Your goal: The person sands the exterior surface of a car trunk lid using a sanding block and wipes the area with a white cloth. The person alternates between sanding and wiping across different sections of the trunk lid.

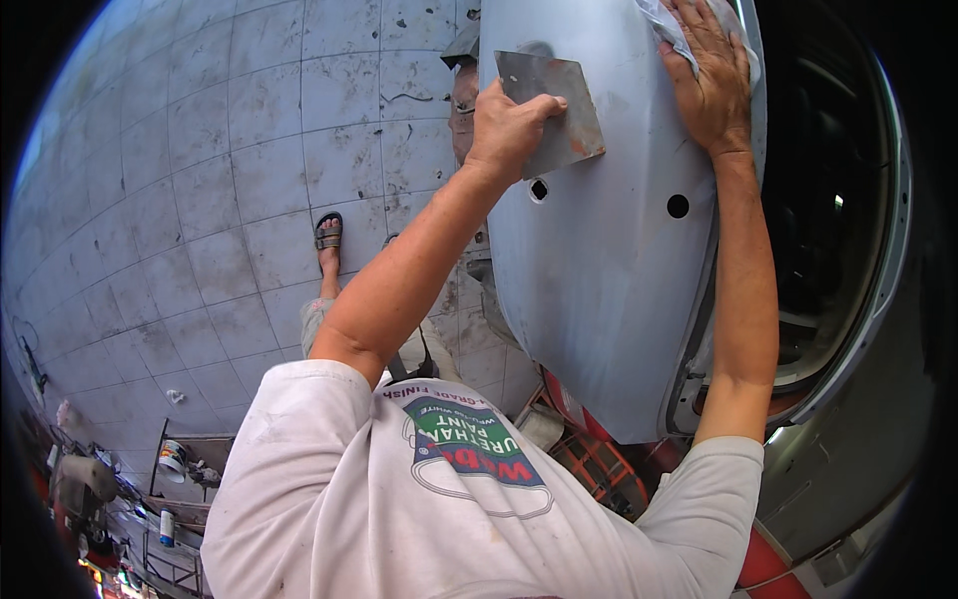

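Flat square metal scraper blade point(551, 112), upper centre of the frame, is pinched shut in the left hand point(507, 128) against the pale grey curved car panel point(599, 260). The right hand point(711, 80) presses flat on a white rag point(664, 22) (upper right). Best keep the blade shallow and pressure even.

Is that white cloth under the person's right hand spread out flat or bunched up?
Bunched up. The white cloth shows crumpled folds around the right hand, which presses it against the grey metal car panel.
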`<state>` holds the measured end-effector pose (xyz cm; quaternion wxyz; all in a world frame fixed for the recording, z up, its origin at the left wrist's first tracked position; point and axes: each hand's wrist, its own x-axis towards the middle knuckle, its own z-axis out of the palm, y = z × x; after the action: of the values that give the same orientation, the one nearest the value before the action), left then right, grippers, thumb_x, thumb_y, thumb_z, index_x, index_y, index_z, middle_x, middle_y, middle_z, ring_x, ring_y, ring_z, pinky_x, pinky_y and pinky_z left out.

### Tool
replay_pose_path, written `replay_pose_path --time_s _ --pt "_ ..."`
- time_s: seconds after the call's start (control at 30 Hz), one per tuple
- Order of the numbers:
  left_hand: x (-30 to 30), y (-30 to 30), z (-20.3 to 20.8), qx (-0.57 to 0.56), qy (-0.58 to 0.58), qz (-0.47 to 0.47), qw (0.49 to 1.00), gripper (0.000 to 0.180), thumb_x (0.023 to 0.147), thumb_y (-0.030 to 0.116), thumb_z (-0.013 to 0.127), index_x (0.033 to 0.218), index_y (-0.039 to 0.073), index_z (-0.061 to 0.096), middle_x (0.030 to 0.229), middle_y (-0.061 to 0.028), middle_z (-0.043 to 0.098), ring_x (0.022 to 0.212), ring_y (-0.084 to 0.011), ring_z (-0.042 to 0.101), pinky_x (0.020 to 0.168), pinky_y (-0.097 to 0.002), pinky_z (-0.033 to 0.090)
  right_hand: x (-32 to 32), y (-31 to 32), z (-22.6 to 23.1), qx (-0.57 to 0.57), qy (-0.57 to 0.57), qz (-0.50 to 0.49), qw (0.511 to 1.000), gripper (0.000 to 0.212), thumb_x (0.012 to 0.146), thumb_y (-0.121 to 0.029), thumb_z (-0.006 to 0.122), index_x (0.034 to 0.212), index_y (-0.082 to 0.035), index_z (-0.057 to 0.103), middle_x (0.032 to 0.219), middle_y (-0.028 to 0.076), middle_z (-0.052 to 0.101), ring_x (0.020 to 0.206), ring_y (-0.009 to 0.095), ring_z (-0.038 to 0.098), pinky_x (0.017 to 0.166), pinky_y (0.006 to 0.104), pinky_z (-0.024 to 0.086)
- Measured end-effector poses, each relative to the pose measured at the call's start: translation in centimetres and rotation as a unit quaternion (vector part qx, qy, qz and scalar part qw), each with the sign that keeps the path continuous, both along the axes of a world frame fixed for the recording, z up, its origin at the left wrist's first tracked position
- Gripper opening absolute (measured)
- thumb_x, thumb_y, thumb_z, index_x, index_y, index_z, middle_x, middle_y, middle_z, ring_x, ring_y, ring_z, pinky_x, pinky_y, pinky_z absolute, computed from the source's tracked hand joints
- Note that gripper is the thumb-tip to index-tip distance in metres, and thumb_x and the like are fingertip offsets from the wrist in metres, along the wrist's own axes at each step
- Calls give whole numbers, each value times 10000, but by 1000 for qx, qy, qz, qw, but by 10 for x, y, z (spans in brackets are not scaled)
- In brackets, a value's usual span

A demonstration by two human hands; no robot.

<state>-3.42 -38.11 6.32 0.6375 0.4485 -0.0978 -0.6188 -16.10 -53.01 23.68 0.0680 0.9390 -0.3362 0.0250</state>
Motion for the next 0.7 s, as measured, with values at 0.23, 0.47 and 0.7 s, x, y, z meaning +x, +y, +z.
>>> replay_pose_path --time_s 0.23,0.47,0.7 --pt "-18 16 -11 9 29 51 998 338 828 66 762 1137 -46 683 988 -104 746 836 -181 715 753 -349 605 -3 4 -1 -38 28 6 999 793 1011 -658 345 1505 -89 592 1609 176 504 1547 375 376 1263 563 189" --pt "-12 -2 -22 -2 71 67 995 276 829 47 760 1086 -26 691 934 -93 735 801 -174 706 719 -337 599 -30 -18 -24 -78 -3 27 997 548 1014 -429 462 1546 -341 558 1661 -62 464 1588 213 324 1308 569 124" --pt "10 -25 -4 16 55 41 998 289 833 68 776 1079 -41 671 945 -114 736 775 -187 683 699 -348 582 -26 -17 -20 -53 13 23 998 555 1004 -378 473 1547 -308 563 1675 -76 442 1600 207 300 1316 566 103"
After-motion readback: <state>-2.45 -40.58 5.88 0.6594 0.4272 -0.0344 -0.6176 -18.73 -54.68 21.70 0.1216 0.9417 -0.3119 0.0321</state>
